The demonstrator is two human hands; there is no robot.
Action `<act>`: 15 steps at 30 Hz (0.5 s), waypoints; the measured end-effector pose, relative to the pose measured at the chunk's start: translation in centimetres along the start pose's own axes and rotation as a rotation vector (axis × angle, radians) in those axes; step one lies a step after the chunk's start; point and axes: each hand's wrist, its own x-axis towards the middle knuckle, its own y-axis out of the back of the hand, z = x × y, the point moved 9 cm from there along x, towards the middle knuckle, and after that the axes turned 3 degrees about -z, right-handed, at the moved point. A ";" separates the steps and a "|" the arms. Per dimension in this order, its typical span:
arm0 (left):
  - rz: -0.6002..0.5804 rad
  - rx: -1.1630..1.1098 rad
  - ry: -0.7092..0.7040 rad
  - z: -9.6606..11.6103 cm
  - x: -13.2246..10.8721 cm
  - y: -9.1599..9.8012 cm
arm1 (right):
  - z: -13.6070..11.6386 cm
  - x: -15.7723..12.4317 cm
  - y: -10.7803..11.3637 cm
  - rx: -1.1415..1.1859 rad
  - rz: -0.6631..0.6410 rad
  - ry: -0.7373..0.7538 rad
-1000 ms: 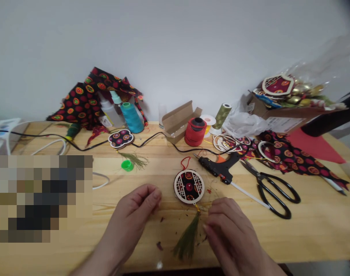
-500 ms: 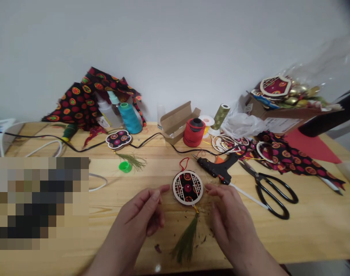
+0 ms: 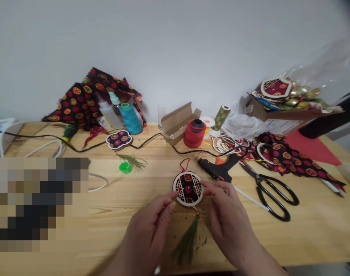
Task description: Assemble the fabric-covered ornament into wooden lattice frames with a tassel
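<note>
A round pendant point(image 3: 188, 188) with a pale fretwork frame over dark patterned fabric lies flat on the wooden table. Its red cord loop point(image 3: 184, 165) points away from me, and a dark green tassel point(image 3: 187, 239) spreads towards me. At the pendant's left rim, my left hand point(image 3: 153, 226) has its index fingertip over the edge, with the thumb lower down. My right hand point(image 3: 228, 220) is at the right rim, index fingertip on or very near the edge and fingers loosely curled. Neither hand is closed around the pendant.
Right of the pendant are a black glue gun point(image 3: 216, 168) and black-handled scissors point(image 3: 271, 189). A flower-shaped pendant point(image 3: 119, 140) and green cap point(image 3: 125, 167) lie left. Behind are a red thread spool point(image 3: 194, 134), a teal thread cone point(image 3: 131, 119), a small open box point(image 3: 179, 122) and patterned fabric point(image 3: 83, 97).
My left hand has moved right, bringing its index finger onto the pendant's rim. My right hand has shifted slightly left to the opposite rim. The pendant stays in nearly the same place.
</note>
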 end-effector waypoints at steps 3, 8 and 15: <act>0.020 0.090 -0.041 -0.1 -0.1 -0.1 | 0.2 -0.1 -0.2 -0.004 -0.005 0.004; 0.017 0.200 -0.098 -0.4 -0.3 -0.6 | 0.0 0.1 -0.5 -0.013 -0.017 0.015; 0.040 0.405 -0.131 -0.5 -0.4 -0.9 | -0.6 0.4 0.1 -0.060 0.016 0.057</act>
